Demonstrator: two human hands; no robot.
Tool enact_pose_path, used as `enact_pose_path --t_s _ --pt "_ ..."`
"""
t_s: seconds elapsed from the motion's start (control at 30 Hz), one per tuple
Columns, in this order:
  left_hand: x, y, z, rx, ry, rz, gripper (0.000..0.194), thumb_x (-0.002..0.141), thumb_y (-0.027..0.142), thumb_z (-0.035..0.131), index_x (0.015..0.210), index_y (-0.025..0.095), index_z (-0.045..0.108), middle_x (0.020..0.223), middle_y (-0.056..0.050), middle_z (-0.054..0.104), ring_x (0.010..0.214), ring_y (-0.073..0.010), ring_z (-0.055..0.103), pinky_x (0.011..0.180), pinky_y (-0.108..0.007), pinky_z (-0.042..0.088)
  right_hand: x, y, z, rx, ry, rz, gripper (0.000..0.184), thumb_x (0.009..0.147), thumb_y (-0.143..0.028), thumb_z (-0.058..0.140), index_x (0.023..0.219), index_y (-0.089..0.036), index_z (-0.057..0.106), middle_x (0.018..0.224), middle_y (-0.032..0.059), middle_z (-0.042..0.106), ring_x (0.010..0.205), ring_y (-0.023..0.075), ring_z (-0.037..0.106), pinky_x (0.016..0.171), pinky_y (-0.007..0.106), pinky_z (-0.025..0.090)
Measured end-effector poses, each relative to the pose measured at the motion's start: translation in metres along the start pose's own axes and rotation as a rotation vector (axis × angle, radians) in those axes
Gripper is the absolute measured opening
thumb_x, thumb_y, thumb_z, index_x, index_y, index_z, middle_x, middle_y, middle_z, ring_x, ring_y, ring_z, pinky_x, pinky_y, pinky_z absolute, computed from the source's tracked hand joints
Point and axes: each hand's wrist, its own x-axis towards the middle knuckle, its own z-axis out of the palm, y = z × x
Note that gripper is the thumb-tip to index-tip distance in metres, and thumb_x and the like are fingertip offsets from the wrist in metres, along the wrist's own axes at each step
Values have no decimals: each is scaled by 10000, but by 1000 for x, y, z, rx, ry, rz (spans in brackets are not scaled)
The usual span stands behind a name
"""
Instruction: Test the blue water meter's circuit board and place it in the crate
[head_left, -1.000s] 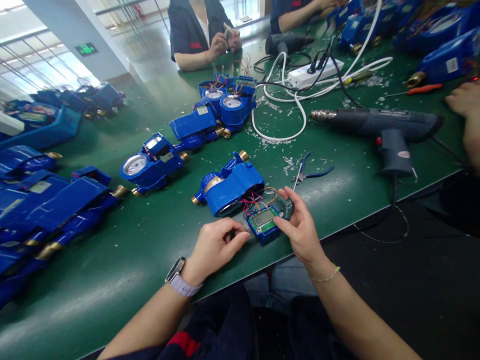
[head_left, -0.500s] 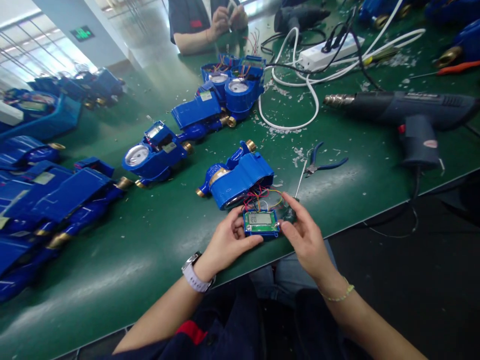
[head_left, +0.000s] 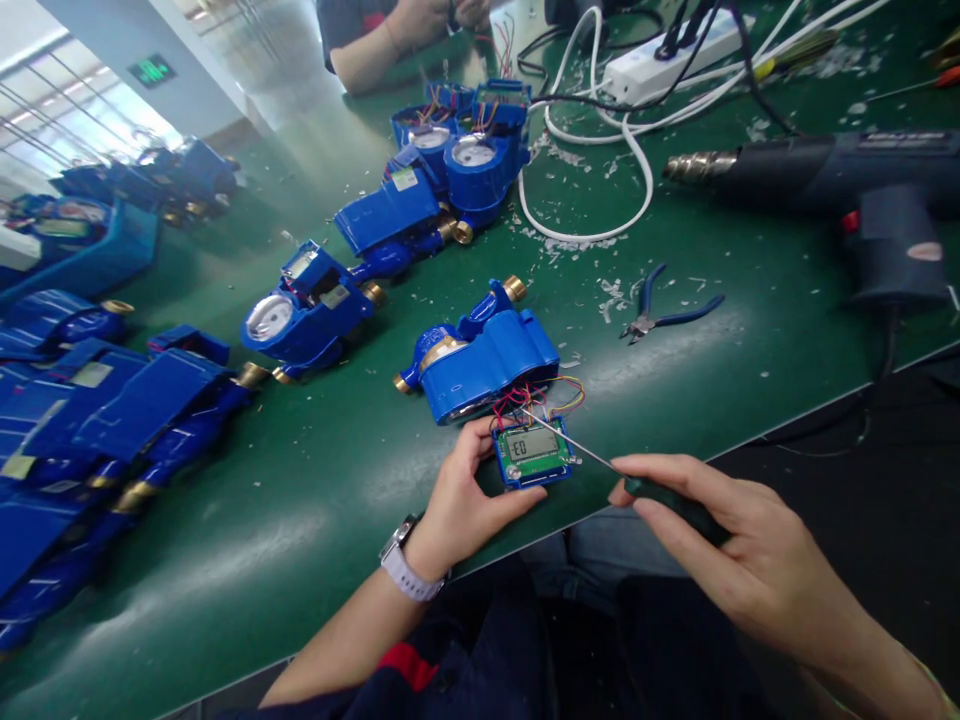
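My left hand point(head_left: 472, 490) grips a small circuit board with a display point(head_left: 531, 450) in a blue frame, near the table's front edge. Coloured wires point(head_left: 529, 395) run from the board to a blue water meter point(head_left: 487, 365) lying just behind it. In my right hand point(head_left: 735, 540) is a screwdriver point(head_left: 679, 510), its dark green handle between thumb and fingers. The thin shaft points left across the board's upper right, its tip near the wires; whether it touches anything I cannot tell.
Cutting pliers point(head_left: 652, 312) and a heat gun point(head_left: 840, 185) lie to the right. A white power strip point(head_left: 675, 60) with looping cables is behind. Other blue meters point(head_left: 307, 305) stand left and back, beside a blue bin point(head_left: 112, 245). A co-worker's arm point(head_left: 382, 45) shows across the table.
My right hand has left the board's right side and taken up the screwdriver that lay beside it, bringing its shaft over the board. My left hand still holds the board.
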Motion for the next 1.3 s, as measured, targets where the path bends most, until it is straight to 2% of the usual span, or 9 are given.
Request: enact_pose_path --t_s 0.1,0.27,0.4,0.5,0.6,0.77,0.87,1.0,1.3 --pt "-3 -5 3 55 61 77 631 722 275 809 1228 228 435 1212 -71 634 1103 -227 645 970 -377 522 6 -3 0 26 -23 59 220 979 -234 505 1177 -272 591 931 3 695 810 158 681 713 234 546" --pt "-8 -7 11 56 103 98 645 749 228 783 1239 231 363 1162 -74 649 1062 -218 661 918 -370 544 12 2 29 91 195 146 165 926 -310 626 1076 -269 571 971 -4 617 854 152 617 731 225 509" --pt "-15 -2 11 -54 -1 135 586 868 212 659 1340 223 311 1323 -128 560 1185 -222 585 1013 -393 483 12 6 57 194 224 110 409 828 -444 753 1075 -253 487 1215 59 510 1098 238 545 930 363 473" --pt "-18 0 11 -267 -33 112 374 972 244 514 1320 221 379 1329 -125 558 1157 -195 598 968 -347 504 11 6 70 191 230 110 538 769 -503 798 1084 -249 443 1278 90 477 1119 259 532 925 395 472" --pt "-14 -2 12 -464 70 57 251 932 277 611 1147 215 496 1124 -67 668 961 -145 671 826 -254 537 14 7 74 166 261 69 456 794 -418 788 1043 -247 446 1237 80 512 1095 239 545 860 347 489" --pt "-5 -3 14 -675 150 -115 351 755 217 804 956 201 516 909 18 685 731 -82 660 690 -177 509 23 11 76 232 308 59 301 825 -223 703 996 -243 456 1146 52 561 1045 210 569 860 325 472" --pt "-2 3 12 -724 46 -231 393 769 248 790 1076 200 549 1019 -20 694 878 -130 672 830 -241 510 26 14 77 303 301 49 279 829 -198 672 1001 -246 459 1126 46 556 1061 200 559 864 313 457" --pt "7 9 2 -672 -247 -270 491 815 363 739 1235 162 583 1251 -105 640 1157 -242 590 1043 -363 416 28 18 78 365 279 -9 299 808 -148 647 1003 -256 447 1103 29 548 1023 172 558 837 284 455" --pt "48 0 -9 -620 -512 -232 769 610 317 893 1299 205 571 1362 -103 568 1273 -322 494 1082 -410 369 33 24 56 375 98 -42 258 831 -179 683 977 -249 484 1211 64 566 1111 218 551 739 284 470"
